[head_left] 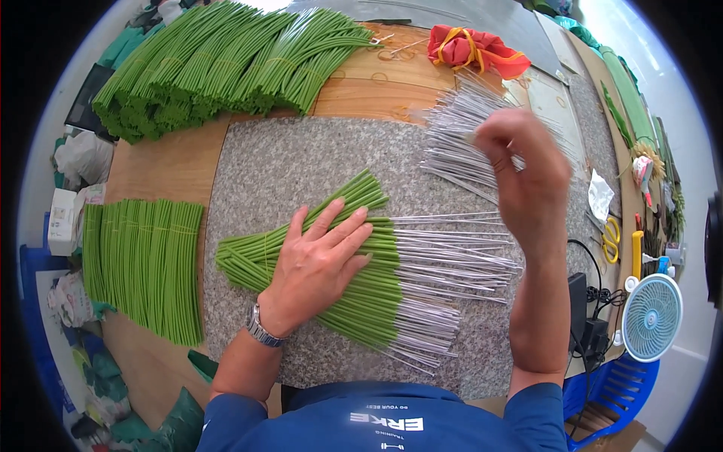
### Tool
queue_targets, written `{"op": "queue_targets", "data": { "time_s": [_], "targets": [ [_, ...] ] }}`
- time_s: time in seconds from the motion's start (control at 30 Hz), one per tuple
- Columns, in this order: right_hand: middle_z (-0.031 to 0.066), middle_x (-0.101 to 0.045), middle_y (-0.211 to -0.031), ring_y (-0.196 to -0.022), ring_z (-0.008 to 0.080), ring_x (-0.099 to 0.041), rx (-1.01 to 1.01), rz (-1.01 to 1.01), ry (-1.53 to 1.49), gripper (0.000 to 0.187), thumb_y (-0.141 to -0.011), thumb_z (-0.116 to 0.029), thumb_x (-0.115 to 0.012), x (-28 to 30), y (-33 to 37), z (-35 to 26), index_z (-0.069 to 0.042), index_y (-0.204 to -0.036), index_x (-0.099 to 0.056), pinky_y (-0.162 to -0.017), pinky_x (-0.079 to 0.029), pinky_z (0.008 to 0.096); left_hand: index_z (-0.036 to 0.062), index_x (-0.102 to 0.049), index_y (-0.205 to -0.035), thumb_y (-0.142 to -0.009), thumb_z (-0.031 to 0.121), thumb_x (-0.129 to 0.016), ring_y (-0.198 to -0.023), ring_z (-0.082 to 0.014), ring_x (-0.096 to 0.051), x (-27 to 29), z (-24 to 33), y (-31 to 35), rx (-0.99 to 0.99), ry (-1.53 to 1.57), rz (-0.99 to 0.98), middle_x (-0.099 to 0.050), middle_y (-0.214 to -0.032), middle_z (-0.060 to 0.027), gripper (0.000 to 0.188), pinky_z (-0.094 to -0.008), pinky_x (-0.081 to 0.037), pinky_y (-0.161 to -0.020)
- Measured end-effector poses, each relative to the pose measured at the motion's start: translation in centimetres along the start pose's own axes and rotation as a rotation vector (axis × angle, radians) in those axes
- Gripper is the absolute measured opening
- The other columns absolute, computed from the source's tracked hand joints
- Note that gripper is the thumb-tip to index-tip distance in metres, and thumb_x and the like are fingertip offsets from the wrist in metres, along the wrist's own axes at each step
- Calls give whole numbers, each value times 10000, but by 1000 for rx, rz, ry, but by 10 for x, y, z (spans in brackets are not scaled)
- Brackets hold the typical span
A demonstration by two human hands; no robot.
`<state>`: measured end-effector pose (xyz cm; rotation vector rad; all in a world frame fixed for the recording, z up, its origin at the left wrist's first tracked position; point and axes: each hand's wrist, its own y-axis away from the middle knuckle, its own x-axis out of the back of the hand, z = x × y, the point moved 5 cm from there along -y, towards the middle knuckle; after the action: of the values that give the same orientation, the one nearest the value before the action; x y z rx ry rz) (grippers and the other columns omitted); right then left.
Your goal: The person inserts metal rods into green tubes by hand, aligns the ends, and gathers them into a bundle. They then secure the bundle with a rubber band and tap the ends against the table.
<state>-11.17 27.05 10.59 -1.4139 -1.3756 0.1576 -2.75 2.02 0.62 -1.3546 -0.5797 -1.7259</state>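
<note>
The left hand [320, 260] lies, fingers spread, on the fanned stems [369, 294] on the bench [252, 158]. Most seem wired already; the topmost look bare, so unfinished. The right hand [525, 162] curls its fingers over loose wires [459, 124]; holding any, I cannot tell.

Total craft workshop in here: wires [453, 135], green bundles [233, 64] on the far-left corner of the table [167, 154], scissors [611, 240] near its right edge.
</note>
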Motion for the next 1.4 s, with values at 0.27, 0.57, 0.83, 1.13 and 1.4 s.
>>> {"op": "queue_targets", "data": {
  "time_s": [0.27,0.57,0.83,1.13,1.4],
  "targets": [
    [53,-659,-907,-865,287,-699,-137,-391,164,57,-910,-69,-689,-54,93,19,-100,-929,-646,-753,-562,430,128,-705,-1416,-1008,308,-739,-1512,-350,-517,-1,2,-3,1,-4,-15,-632,-1580,-43,447,-631,-347,-1226],
    [48,-658,-909,-859,275,-685,-75,-346,137,97,-882,-61,-725,-61,94,16,-101,-929,-650,-768,-558,418,126,-714,-1405,-991,299,-754,-1502,-352,-530,1,3,-3,4,-4,-13,-643,-1568,-43,450,-629,-356,-1221],
    [50,-664,-914,-867,280,-687,-96,-357,115,87,-888,-74,-729,-61,97,20,-97,-930,-656,-774,-562,414,128,-711,-1410,-986,298,-759,-1504,-352,-527,2,3,-3,6,1,-21,-638,-1573,-44,460,-628,-353,-1222],
    [56,-662,-919,-879,286,-683,-94,-360,117,91,-888,-70,-730,-62,95,18,-93,-931,-654,-788,-560,421,127,-712,-1413,-991,300,-757,-1502,-352,-530,2,3,-3,8,-3,-19,-642,-1570,-44,458,-628,-350,-1225],
    [64,-660,-905,-870,288,-679,-78,-358,91,91,-881,-63,-730,-64,93,15,-84,-920,-651,-787,-554,422,125,-712,-1411,-993,299,-755,-1499,-357,-532,2,3,-3,4,-8,-15,-645,-1566,-46,455,-628,-358,-1216]
  ]
}}
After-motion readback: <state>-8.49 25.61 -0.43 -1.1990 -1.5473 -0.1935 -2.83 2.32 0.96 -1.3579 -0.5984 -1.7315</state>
